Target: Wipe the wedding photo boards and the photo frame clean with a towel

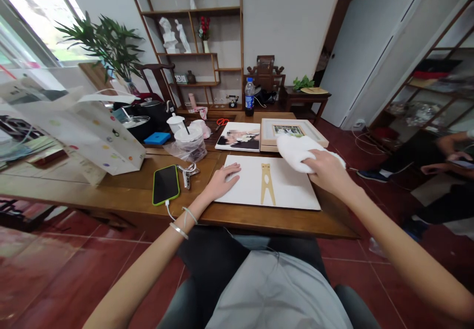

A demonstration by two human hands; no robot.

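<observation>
My left hand [223, 181] lies with its fingers stretched out on the left edge of a white board [244, 190]. On the board's middle is a flat tan shape [267, 183], like a clothes peg with two long legs and a hole. My right hand [328, 171] grips a bunched white cloth [296, 152] above the board's right side. The cloth covers part of a framed picture [314, 130] behind it. Beside that frame lies a second picture panel [242, 137], partly blurred.
Left of the board are a green-cased phone [166, 185] on a cable, a lidded cup [188, 136], a blue box [157, 138] and a white paper bag [107, 136]. Red scissors [222, 121] and a bottle [249, 97] stand farther back. Another person's hands [450, 156] show at right.
</observation>
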